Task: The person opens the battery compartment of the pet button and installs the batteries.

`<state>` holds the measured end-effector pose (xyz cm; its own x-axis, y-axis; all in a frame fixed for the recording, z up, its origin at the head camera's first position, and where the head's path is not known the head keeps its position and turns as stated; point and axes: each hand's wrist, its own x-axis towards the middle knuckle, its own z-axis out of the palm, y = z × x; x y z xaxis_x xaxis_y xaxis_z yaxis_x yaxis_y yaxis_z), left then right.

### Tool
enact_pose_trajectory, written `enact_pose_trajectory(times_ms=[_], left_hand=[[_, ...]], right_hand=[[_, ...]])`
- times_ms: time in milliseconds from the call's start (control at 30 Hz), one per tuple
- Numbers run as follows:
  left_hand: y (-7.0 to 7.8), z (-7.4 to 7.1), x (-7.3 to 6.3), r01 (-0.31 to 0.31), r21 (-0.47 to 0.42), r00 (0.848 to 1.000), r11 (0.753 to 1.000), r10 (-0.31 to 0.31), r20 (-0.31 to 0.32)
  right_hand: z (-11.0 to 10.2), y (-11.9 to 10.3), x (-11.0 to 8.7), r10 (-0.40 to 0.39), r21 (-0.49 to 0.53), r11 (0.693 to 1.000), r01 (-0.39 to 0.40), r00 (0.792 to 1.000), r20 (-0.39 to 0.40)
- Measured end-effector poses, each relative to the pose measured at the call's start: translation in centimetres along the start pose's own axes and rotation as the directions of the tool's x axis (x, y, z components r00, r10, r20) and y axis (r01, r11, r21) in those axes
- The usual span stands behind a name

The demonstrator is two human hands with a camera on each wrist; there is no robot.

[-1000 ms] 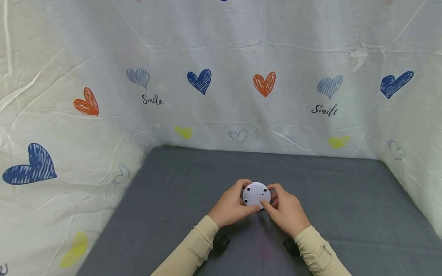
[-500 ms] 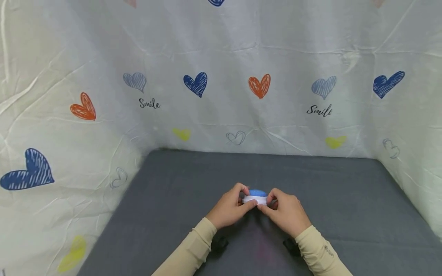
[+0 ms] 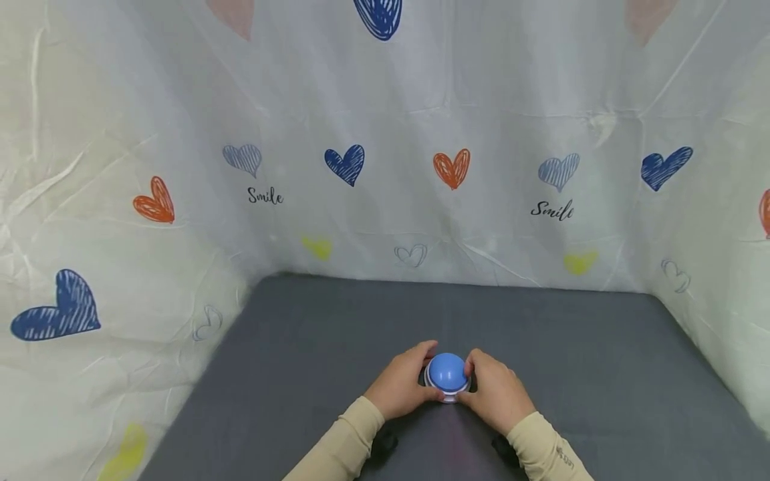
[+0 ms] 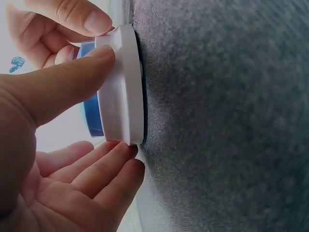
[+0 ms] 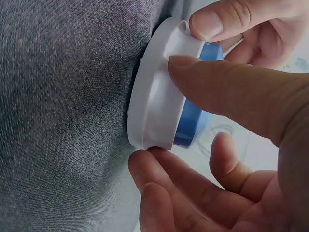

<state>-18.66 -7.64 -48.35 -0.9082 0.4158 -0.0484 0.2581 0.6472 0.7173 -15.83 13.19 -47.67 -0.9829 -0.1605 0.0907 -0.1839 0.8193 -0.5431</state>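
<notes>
A round push-button buzzer (image 3: pixel 448 372) with a blue domed top and a white base sits between the two hands, dome up. Its base is at the dark cloth, with a thin dark line under the rim in the left wrist view. My left hand (image 3: pixel 398 382) holds one side, thumb (image 4: pixel 72 79) on the white wall and fingertips at the edge. From the other side my right hand (image 3: pixel 498 391) grips it, its thumb (image 5: pixel 217 87) on the white base (image 5: pixel 157 96) and fingers at the rim. In the head view the hands hide parts of the base.
Dark grey cloth (image 3: pixel 337 327) covers the table. Behind and at the sides hangs a white curtain (image 3: pixel 397 207) printed with hearts and "Smile". Black wrist devices (image 3: pixel 385 442) show beneath the sleeves.
The buzzer has turned from showing its white underside, with holes and dark dots, to showing its blue dome. Both hands have lowered it to the cloth. The head view has tilted up slightly.
</notes>
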Motion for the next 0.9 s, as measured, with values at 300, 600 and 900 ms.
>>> enact_pose_trajectory(times_ms=[300, 600, 900], left_hand=[[-2.1, 1.0, 0.0, 0.029, 0.004, 0.999, 1.0, -0.029, 0.032], [-4.6, 1.4, 2.4, 0.112, -0.112, 0.989, 0.987, -0.1, 0.111], [-5.7, 1.5, 2.2, 0.132, -0.055, 0.987, 0.99, -0.126, 0.098]], right_hand=[[2.0, 1.1, 0.3, -0.027, 0.02, 0.999, 0.026, 0.997, 0.072], [3.4, 2.4, 2.4, 0.033, 0.111, 0.992, -0.059, 0.975, 0.222], [3.1, 3.9, 2.7, 0.03, 0.131, 0.989, -0.063, 0.969, 0.244]])
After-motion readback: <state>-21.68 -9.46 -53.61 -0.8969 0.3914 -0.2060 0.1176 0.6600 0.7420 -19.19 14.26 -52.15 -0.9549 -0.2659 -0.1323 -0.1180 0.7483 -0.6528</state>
